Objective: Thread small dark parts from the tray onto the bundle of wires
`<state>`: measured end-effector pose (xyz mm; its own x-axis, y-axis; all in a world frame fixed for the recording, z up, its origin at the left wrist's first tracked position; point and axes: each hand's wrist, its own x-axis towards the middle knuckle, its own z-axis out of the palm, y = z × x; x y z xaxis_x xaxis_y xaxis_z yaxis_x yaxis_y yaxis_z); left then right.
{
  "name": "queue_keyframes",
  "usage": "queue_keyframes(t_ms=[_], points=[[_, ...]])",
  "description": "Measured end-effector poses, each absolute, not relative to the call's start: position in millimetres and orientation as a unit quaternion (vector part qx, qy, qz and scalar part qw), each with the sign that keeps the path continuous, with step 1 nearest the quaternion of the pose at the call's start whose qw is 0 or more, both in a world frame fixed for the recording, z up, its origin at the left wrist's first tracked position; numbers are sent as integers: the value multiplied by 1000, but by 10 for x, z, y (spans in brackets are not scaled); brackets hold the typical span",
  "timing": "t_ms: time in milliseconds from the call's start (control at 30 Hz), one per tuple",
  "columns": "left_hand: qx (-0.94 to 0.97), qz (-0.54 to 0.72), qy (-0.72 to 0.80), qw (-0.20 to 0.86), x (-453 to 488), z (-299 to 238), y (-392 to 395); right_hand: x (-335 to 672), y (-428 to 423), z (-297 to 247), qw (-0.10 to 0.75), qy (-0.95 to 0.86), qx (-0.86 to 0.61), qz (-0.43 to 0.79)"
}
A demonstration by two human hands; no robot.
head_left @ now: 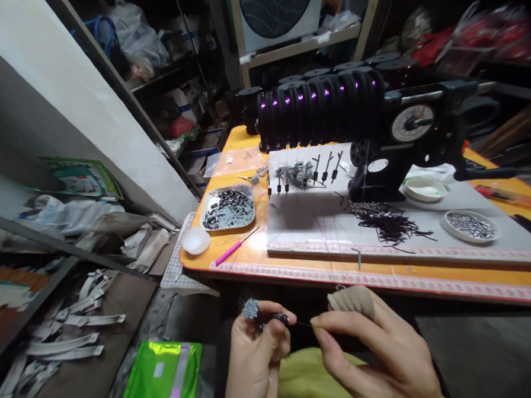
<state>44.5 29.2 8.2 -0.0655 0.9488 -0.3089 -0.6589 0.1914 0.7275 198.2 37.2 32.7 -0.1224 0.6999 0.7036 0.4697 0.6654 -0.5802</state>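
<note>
Along the left edge, straps: pale straps (pixel 72 346) lie on brown cloth, some cut off by the picture's edge.
Green packet: the shiny green packet (pixel 163 376) lies low, well apart from the hands.
Table corner: the yellow table (pixel 192 250) rounds off here; a white cup (pixel 196 241) stands near its rim, just beside a tray (pixel 252 223) of dark and grey bits.
Pink tool: a pink-handled tool (pixel 232 250) lies slanted near the front edge.
Left hand: below that edge, the left hand (pixel 256 357) pinches a small dark piece (pixel 280 318); a bead cluster (pixel 250 308) sits by its forefinger, its hold hidden.
Between the hands: a thin dark strand (pixel 304 324) spans the gap, hard to make out against darkness.
White board: bare room (pixel 311 213) lies under the hanging threads.
Right hand: fingertips of the right hand (pixel 380 347) close on the strand; a beige wrap (pixel 353 302) hides one finger. Both forearms are cut off below.
Black machine: its spooled body (pixel 318 110) hides much behind.
Dark strips: these (pixel 389 222) are heaped left of a dish (pixel 445 224) of shiny bits.
</note>
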Motion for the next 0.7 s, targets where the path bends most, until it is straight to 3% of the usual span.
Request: queue_keyframes(t_ms=[367, 700], points=[[200, 605, 432, 639, 493, 157, 258, 1970, 370, 315, 524, -751, -383, 124], [388, 623, 453, 506, 522, 164, 288, 2048, 418, 373, 470, -744, -358, 312]])
